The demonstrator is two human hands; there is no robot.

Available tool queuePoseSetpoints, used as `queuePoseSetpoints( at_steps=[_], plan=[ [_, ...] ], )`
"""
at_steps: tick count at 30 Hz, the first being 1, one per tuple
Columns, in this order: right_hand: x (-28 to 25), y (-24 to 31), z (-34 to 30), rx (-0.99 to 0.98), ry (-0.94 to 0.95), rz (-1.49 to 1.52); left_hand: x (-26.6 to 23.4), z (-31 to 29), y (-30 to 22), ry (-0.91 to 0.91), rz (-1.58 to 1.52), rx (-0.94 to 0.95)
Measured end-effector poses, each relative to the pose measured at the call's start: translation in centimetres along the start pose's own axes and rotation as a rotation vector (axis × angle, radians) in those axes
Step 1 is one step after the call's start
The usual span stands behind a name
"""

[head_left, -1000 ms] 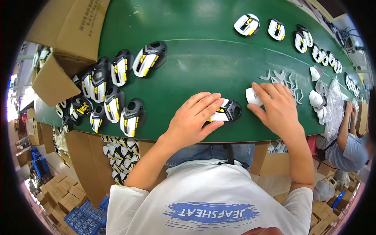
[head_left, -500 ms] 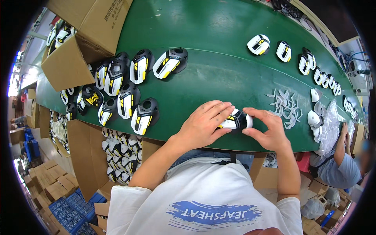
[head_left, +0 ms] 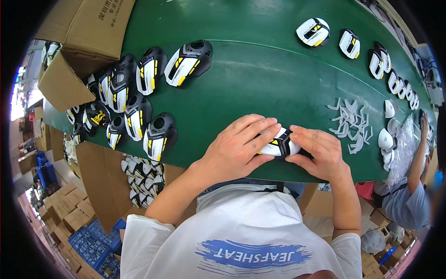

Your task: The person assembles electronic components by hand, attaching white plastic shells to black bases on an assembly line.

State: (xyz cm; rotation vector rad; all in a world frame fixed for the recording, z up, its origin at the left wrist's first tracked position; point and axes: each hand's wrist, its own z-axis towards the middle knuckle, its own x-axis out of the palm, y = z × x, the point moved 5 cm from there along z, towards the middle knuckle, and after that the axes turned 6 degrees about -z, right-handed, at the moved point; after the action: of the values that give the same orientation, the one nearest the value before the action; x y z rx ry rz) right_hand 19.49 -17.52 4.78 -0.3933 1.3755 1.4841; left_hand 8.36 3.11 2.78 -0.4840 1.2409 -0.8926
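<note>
Near the table's front edge, my left hand (head_left: 241, 145) grips a white, black and yellow plastic shell (head_left: 273, 149) from the left, its fingers over the top. From the other side, my right hand (head_left: 321, 152) pinches a small white curved cap (head_left: 293, 148) against the shell's right end. Fingers cover much of both parts, and whether they are joined cannot be seen. To the left stand several similar shells (head_left: 159, 136) with round openings. Beyond my right hand lies a pile of translucent curved strips (head_left: 351, 123), and past it several loose white caps (head_left: 385, 139).
More shells (head_left: 313, 32) stretch along the far right of the green table (head_left: 251, 83). A cardboard box (head_left: 93, 32) stands at the far left; an open carton of shells (head_left: 100, 186) sits below the edge. A clear plastic bag (head_left: 403, 160) lies by a co-worker's arm (head_left: 418, 158).
My right fingers have moved further over the white cap, covering more of its top. My left hand keeps its grip on the shell. The whole view has shifted slightly.
</note>
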Motion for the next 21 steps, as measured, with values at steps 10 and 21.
queuePoseSetpoints(
  at_steps=[10,21],
  plan=[
    [0.4,0.7,0.0,-0.047,0.032,-0.249,0.0,-0.2,0.0,-0.016,0.029,-0.011],
    [-0.7,4.2,-1.0,0.151,0.3,-0.522,0.3,-1.0,0.3,-0.079,0.026,0.006]
  ],
)
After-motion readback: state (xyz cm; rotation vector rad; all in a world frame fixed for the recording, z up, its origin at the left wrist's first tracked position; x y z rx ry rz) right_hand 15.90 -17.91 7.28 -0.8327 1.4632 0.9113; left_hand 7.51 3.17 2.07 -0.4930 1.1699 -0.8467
